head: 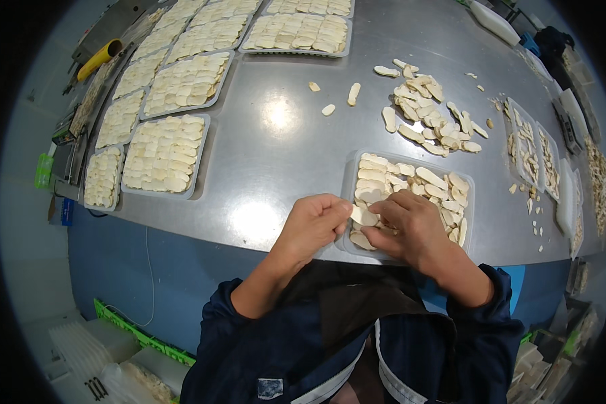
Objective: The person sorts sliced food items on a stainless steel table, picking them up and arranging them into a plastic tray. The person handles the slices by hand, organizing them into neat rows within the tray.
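Observation:
A clear plastic tray (pixel 470 202) of pale, mushroom-like slices stands at the table's near edge, with a neat overlapping column at its left and looser slices elsewhere. My left hand (pixel 315 222) pinches one pale slice (pixel 364 216) by its left end, over the tray's left part. My right hand (pixel 409 224) is over the tray's middle, thumb and fingers apart around that slice's right end; whether they touch it I cannot tell. Beyond the tray lies a loose heap of slices (pixel 424 108). A few single slices (pixel 353 94) lie left of the heap.
Filled trays with slices in neat rows (pixel 164 154) cover the steel table's (pixel 262 166) left and far left. At the right are more trays of loose slices (pixel 525 144), scattered bits and a dark device (pixel 568 126). A green crate (pixel 141 333) sits below the table at left.

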Demonstrator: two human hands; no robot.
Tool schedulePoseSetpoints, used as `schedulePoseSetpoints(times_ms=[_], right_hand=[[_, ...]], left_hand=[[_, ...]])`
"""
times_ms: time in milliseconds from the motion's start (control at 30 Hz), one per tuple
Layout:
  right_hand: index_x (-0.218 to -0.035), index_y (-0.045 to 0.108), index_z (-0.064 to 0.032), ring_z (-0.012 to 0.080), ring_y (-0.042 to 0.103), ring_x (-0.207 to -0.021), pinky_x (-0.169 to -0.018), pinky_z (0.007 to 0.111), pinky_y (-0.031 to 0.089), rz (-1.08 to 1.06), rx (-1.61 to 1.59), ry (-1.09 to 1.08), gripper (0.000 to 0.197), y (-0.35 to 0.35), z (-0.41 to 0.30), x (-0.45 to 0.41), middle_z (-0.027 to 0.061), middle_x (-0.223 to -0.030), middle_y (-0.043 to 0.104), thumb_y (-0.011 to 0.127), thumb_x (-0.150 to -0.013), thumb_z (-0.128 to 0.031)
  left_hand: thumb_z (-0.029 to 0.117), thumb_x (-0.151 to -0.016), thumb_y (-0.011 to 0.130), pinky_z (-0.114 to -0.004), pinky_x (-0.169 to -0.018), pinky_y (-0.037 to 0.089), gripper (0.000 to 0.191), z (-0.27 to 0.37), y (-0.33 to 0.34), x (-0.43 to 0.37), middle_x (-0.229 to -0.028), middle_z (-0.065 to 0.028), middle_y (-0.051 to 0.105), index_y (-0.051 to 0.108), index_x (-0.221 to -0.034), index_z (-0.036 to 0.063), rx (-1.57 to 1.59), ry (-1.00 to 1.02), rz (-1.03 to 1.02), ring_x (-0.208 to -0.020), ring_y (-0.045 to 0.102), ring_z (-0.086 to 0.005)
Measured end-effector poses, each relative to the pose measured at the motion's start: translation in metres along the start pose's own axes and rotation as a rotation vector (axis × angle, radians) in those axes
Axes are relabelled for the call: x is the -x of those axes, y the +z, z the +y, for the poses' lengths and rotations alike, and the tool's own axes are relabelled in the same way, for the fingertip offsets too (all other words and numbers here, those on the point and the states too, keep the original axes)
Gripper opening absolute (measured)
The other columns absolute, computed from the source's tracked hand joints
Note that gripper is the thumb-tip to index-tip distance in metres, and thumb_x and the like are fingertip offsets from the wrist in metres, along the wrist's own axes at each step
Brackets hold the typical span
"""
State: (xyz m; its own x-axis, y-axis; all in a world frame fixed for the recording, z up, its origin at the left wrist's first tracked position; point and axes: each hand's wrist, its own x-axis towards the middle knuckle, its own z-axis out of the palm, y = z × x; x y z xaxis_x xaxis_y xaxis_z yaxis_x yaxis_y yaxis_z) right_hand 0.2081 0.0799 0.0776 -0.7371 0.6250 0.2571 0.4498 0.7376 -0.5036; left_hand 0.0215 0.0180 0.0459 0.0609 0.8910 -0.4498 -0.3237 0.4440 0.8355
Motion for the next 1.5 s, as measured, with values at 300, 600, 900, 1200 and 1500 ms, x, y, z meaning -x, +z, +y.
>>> schedulePoseSetpoints(times_ms=[300, 600, 900, 1200, 1500], right_hand=[[-0.093, 0.064, -0.0022, 0.0276, 0.057, -0.068, -0.061, 0.037, 0.049, 0.008, 0.133, -0.089, 0.03, -0.003, 0.018, -0.002, 0.0087, -0.072, 0.058, 0.075, -0.067, -0.013], [-0.093, 0.066, 0.0014, 0.0343, 0.062, -0.084, -0.072, 0.041, 0.05, 0.146, 0.274, 0.537, 0.03, -0.076, 0.106, -0.026, 0.0178, -0.093, 0.064, 0.07, -0.075, -0.023], [-0.088, 0.068, 0.0014, 0.0281, 0.061, -0.068, -0.065, 0.035, 0.049, 0.176, 0.046, 0.751, 0.031, -0.076, 0.167, -0.04, 0.0154, -0.072, 0.063, 0.072, -0.073, -0.025], [-0.084, 0.061, -0.0042, 0.006, 0.052, -0.057, -0.052, 0.02, 0.041, -0.136, -1.054, 0.81, 0.017, -0.04, 0.014, 0.014, -0.0004, -0.066, 0.06, 0.064, -0.09, -0.02], [-0.089, 0.064, -0.0014, 0.03, 0.058, -0.076, -0.065, 0.036, 0.05, 0.021, -0.082, 0.048, 0.023, -0.022, 0.003, 0.021, 0.0117, -0.079, 0.06, 0.072, -0.069, -0.01]], left_hand=[[0.014, -0.09, 0.059, -0.022, -0.058, 0.044, 0.017, -0.02, -0.001, -0.006, -0.07, -0.0021, 0.06, 0.061, -0.093, -0.0028, -0.36, 0.296, 0.222, -0.065, 0.053, -0.0064], [0.01, -0.088, 0.062, -0.019, -0.049, 0.042, 0.027, -0.013, 0.012, -0.003, -0.072, -0.0051, 0.06, 0.055, -0.107, -0.0076, -0.252, 0.125, 0.099, -0.057, 0.052, -0.0054], [0.008, -0.088, 0.06, -0.019, -0.053, 0.043, 0.028, -0.025, 0.014, -0.019, -0.078, -0.0037, 0.06, 0.053, -0.111, -0.0072, -0.298, 0.359, 0.296, -0.062, 0.053, -0.0043], [0.016, -0.094, 0.056, -0.018, -0.047, 0.032, 0.017, 0.005, 0.045, 0.015, -0.073, 0.0018, 0.057, 0.06, -0.1, -0.0001, -0.111, 0.256, -0.048, -0.053, 0.041, -0.0012], [0.018, -0.094, 0.055, -0.018, -0.046, 0.033, 0.021, -0.002, 0.036, 0.02, -0.067, 0.0015, 0.056, 0.063, -0.088, -0.0003, -0.176, 0.115, 0.019, -0.052, 0.042, -0.0022]])
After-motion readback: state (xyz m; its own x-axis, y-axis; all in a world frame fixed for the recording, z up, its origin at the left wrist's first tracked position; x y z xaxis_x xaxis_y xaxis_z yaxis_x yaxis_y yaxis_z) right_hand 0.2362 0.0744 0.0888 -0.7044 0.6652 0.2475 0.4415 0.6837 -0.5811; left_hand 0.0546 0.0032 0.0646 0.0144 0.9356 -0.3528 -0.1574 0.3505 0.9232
